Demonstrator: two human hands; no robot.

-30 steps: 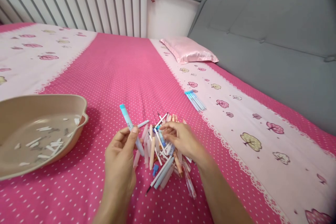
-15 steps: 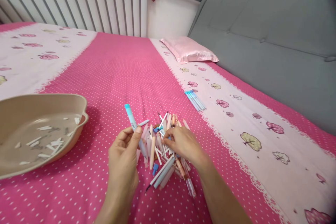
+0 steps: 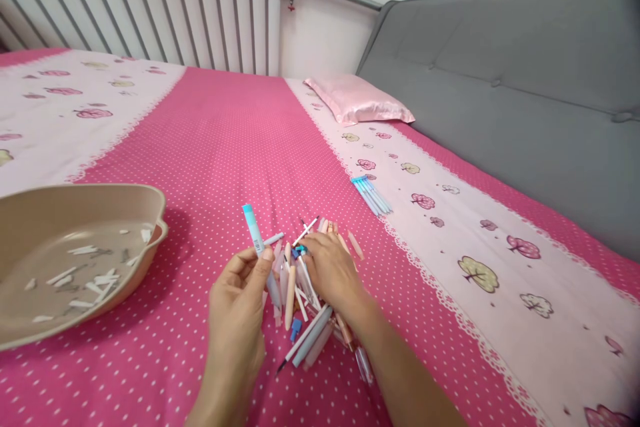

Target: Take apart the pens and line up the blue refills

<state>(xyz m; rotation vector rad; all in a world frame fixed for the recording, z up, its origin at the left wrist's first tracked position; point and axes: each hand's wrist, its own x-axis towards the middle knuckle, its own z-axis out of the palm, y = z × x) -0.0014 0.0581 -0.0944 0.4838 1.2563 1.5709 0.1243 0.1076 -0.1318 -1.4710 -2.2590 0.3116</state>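
In my left hand, closed between thumb and fingers, is a light blue pen barrel with a turquoise end and a small barcode label, tilted upright. My right hand reaches into a pile of pen parts, its fingers curled down beside a small teal piece. What those fingertips grip, if anything, is hidden. White refills with dark tips, pink, peach and grey-blue barrels lie jumbled in the heap. A small blue part rests at its near side.
A beige basin with white bits in it stands at the left. Several blue pens lie side by side beyond the pile. A pink pillow sits by the grey headboard, and a radiator is at the back.
My right hand has moved left and a little farther into the pile, to the small teal piece. My left hand still holds the pen barrel in nearly the same place.
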